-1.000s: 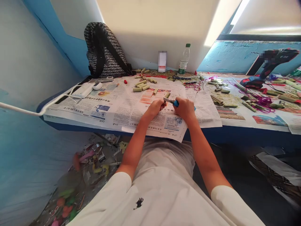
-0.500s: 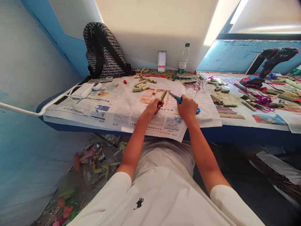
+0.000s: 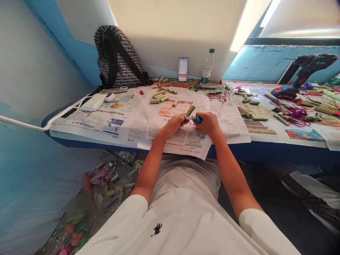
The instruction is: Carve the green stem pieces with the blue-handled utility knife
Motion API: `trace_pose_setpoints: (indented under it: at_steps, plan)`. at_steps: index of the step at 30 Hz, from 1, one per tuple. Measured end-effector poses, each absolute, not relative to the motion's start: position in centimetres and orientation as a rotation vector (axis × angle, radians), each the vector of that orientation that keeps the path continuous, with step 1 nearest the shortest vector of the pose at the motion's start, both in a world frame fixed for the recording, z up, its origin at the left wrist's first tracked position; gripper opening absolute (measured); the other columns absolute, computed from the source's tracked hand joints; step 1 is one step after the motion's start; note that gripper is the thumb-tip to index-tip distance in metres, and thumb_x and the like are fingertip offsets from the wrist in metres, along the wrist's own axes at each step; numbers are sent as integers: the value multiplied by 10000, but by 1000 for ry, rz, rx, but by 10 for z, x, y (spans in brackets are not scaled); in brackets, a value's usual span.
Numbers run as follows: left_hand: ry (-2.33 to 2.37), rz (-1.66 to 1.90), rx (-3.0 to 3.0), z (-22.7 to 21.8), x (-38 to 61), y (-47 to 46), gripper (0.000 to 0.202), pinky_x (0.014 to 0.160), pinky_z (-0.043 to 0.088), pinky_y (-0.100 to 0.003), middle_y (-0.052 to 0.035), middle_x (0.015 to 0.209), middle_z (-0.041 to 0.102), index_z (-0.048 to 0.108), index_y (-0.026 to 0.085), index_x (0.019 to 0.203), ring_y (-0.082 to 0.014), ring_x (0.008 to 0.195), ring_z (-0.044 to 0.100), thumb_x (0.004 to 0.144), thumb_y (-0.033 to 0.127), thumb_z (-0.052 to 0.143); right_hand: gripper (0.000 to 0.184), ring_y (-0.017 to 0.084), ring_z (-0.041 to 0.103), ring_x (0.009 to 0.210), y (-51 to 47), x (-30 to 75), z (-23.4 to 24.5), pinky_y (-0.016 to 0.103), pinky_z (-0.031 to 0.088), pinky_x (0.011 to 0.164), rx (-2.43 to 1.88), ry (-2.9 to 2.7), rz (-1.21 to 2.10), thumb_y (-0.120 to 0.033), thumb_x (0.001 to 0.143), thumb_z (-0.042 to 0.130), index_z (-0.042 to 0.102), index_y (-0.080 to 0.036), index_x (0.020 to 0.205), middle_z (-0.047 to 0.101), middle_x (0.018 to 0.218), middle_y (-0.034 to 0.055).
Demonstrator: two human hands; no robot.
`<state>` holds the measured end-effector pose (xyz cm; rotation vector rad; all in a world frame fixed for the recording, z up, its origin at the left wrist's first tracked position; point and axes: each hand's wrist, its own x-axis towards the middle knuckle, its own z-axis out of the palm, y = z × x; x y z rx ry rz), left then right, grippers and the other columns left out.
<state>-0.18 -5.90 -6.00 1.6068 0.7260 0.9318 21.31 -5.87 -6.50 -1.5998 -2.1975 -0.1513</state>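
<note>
My left hand [image 3: 175, 124] is closed round the lower end of a short green bamboo piece [image 3: 190, 110], which tilts up and away to the right. In my right hand [image 3: 208, 122] is a utility knife [image 3: 198, 119] with a blue handle, gripped in the fist. Its blade [image 3: 188, 117] points left and lies across the bamboo, close to my left fingers. Whether the edge is biting into the bamboo is too small to tell. Beyond my hands, several cut bamboo pieces [image 3: 159, 96] lie on the newspaper [image 3: 143, 122].
A patterned backpack [image 3: 119, 60], a phone [image 3: 182, 69] and a plastic bottle [image 3: 207, 67] stand along the back. At left is a white power strip [image 3: 94, 102] with its cable. To the right lie more bamboo, purple cord [image 3: 297, 112] and a cordless drill [image 3: 302, 72].
The knife has moved left and down, so its blade now crosses the bamboo. My left hand has lowered slightly, and the bamboo has shifted right and tilted more.
</note>
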Motion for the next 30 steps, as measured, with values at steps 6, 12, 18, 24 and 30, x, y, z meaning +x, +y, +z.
trace_pose_setpoints:
  at_steps: [6,12,18,24,30]
  plan:
    - [741,917,1615,-58,0,-60,227,567,294,-242,10,702,430,540,175,769,-104,602,315,980,216,467,200,197,499,696,-59,209,-65,338,198,647,-1699,-2184,-196,-334,944,579,690,-206,839,685,759,79]
    - [731,891,1586,-59,0,-54,240,533,217,-258,27,691,337,470,198,743,-102,576,253,961,293,435,214,204,529,696,-60,202,-68,338,206,653,-1874,-2065,-329,-293,969,567,754,-188,963,733,825,118]
    - [696,883,1518,-66,3,-44,297,491,148,-262,44,663,276,433,208,715,-87,520,177,965,367,450,255,223,580,721,-62,199,-68,333,241,656,-1935,-1990,-363,-232,970,514,763,-187,997,742,851,131]
    - [690,886,1415,-62,5,-43,296,472,159,-236,48,671,286,457,200,724,-77,514,183,967,368,462,246,224,571,728,-62,197,-70,325,257,662,-1982,-1899,-343,-177,908,517,750,-180,988,716,833,132]
    - [692,873,1419,-59,5,-43,313,469,155,-225,56,679,218,414,210,719,-73,507,155,984,371,456,233,193,504,672,-62,198,-70,322,246,659,-1987,-1877,-353,-175,927,491,722,-177,963,679,801,116]
